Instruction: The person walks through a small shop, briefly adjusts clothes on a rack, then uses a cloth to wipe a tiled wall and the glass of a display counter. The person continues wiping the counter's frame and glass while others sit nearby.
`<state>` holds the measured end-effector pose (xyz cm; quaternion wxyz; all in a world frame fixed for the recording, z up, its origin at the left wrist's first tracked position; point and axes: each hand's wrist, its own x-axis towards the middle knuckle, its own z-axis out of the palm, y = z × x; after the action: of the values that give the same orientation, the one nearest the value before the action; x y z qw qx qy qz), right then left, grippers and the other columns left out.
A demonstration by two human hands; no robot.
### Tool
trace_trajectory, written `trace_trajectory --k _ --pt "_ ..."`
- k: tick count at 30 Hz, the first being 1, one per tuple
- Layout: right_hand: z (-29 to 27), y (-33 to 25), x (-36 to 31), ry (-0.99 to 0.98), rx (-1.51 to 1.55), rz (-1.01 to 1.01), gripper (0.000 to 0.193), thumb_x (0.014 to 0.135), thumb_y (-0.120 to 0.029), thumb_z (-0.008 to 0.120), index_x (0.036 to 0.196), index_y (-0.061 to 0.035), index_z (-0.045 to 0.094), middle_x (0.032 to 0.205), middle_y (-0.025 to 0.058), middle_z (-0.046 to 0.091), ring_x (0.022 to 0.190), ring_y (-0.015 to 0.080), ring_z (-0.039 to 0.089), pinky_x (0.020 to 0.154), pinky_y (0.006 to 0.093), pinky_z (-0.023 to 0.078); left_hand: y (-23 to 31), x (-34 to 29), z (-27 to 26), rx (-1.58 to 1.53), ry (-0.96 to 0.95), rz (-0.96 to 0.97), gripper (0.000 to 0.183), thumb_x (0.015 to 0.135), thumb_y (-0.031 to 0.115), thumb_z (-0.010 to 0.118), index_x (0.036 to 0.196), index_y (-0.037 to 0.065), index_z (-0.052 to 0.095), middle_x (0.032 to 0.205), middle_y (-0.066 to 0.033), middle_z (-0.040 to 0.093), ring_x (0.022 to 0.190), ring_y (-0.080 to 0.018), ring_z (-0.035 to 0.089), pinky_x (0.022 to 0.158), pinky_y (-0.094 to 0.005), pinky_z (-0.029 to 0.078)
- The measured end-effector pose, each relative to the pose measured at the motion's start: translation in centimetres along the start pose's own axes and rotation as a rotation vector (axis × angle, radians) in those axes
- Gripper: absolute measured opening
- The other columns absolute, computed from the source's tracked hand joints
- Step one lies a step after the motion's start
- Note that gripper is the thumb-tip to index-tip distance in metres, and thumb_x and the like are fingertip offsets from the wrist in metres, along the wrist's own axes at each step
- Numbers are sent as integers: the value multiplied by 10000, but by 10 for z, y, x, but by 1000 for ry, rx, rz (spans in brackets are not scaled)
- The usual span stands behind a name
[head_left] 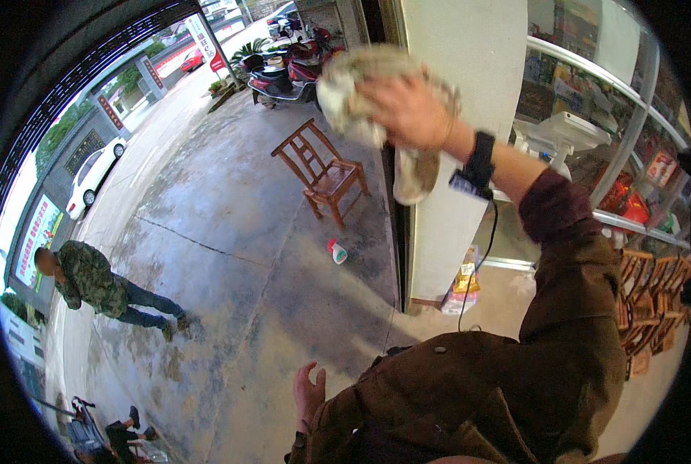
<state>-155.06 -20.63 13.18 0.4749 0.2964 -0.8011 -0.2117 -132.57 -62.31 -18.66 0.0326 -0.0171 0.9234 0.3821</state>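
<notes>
My right hand (pixel 411 112) is raised and spread over a crumpled, stained pale cloth (pixel 345 97). It holds the cloth at the edge of a whitish wall panel (pixel 468 185), next to a dark door frame. One end of the cloth hangs below the palm; motion blurs the fingers a little. Whether the cloth touches the panel, I cannot tell. A dark band with a cable sits on my right wrist. Low beside my body hangs my left hand (pixel 309 394), fingers loosely bent and apart, with nothing in it.
A wooden chair (pixel 326 174) stands on the concrete, near a white spray bottle (pixel 337 251). Motor scooters (pixel 283 77) are parked behind. A person in a camouflage jacket (pixel 90 278) stands left; another sits lower left. Glass shelving (pixel 593 124) and stacked wooden chairs (pixel 647 294) are right.
</notes>
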Motion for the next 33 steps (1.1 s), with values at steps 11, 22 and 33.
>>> trace_trajectory --k 11,22,33 --pt "95 -162 -153 -520 578 173 324 743 -212 577 1059 -153 611 1098 95 575 1049 241 518 861 406 412 -10 -30 -9 99 -72 60 397 873 327 553 1134 28 566 1079 -180 576 1028 -354 533 864 -441 429" --pt "-5 -271 -343 -813 1133 1127 507 689 -413 578 1114 -138 610 895 195 647 856 370 610 755 421 480 -80 -43 -9 104 -231 83 459 868 378 573 1163 27 565 1125 -172 586 1035 -338 560 822 -443 472" --pt "-72 -164 -387 135 1957 2024 472 955 -428 381 1220 -59 512 1113 59 617 954 163 601 843 315 477 -20 -14 70 117 -248 211 410 890 323 554 1180 33 545 1124 -171 576 1055 -336 540 860 -450 453"
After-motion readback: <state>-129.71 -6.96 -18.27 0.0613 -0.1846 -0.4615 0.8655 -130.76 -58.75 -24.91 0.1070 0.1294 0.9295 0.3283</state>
